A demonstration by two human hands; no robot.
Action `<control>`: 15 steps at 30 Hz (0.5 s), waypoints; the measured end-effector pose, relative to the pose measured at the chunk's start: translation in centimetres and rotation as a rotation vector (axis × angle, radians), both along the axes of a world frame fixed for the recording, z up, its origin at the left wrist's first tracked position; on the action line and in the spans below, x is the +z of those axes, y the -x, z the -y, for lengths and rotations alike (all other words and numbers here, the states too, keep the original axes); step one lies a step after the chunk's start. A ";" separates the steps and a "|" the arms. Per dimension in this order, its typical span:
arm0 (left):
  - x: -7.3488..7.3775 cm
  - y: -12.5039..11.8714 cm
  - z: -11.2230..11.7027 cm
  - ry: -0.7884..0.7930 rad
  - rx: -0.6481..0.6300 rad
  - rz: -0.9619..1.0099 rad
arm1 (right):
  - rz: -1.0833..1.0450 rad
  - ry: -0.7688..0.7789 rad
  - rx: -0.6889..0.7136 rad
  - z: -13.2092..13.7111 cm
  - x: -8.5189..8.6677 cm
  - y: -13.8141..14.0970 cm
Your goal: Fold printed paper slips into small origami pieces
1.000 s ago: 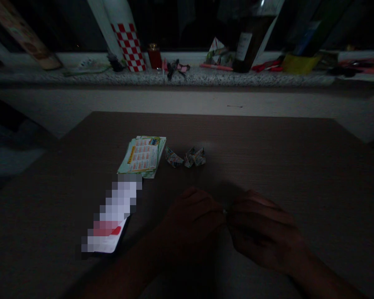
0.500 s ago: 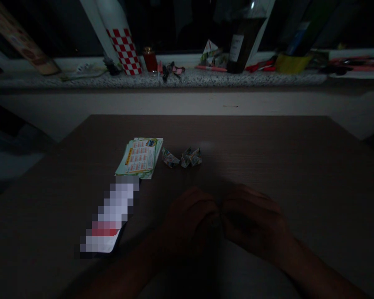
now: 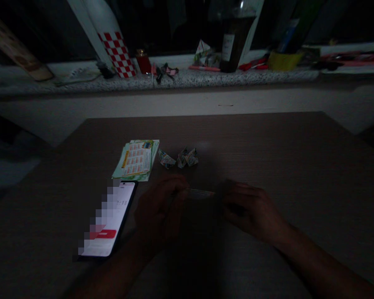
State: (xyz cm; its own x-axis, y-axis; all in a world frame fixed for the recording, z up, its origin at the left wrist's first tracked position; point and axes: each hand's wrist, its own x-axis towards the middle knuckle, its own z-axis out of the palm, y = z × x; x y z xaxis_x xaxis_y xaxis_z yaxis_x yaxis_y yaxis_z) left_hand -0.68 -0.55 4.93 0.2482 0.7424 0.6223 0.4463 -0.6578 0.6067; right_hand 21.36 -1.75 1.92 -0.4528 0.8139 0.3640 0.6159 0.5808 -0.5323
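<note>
My left hand (image 3: 162,207) is closed, its thumb and fingers pinching a thin folded piece of printed paper (image 3: 201,193) that sticks out to the right above the table. My right hand (image 3: 252,207) is just beyond the paper's free end, apart from it, with fingers loosely curled and a dark gap between thumb and fingers. Deep shadow blurs its fingertips. Beyond the hands stand small folded paper pieces (image 3: 187,158), with another folded piece (image 3: 167,159) to their left. A stack of printed calendar sheets (image 3: 137,160) lies farther left.
A lit phone (image 3: 112,224) lies on the dark wooden table (image 3: 268,145), left of my left hand. Along the granite windowsill (image 3: 187,79) stand a red-and-white checked bottle (image 3: 116,54), a dark bottle (image 3: 230,50), a small red jar (image 3: 142,62) and a yellow container (image 3: 285,61).
My hands have moved apart: the left went left, bringing the folded paper into view between them. The right has stayed near its place. The camera view has shifted slightly.
</note>
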 end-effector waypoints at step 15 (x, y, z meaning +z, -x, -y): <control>-1.9 -0.8 0.6 0.098 -0.194 0.002 | -0.347 -0.234 0.006 0.7 0.7 1.6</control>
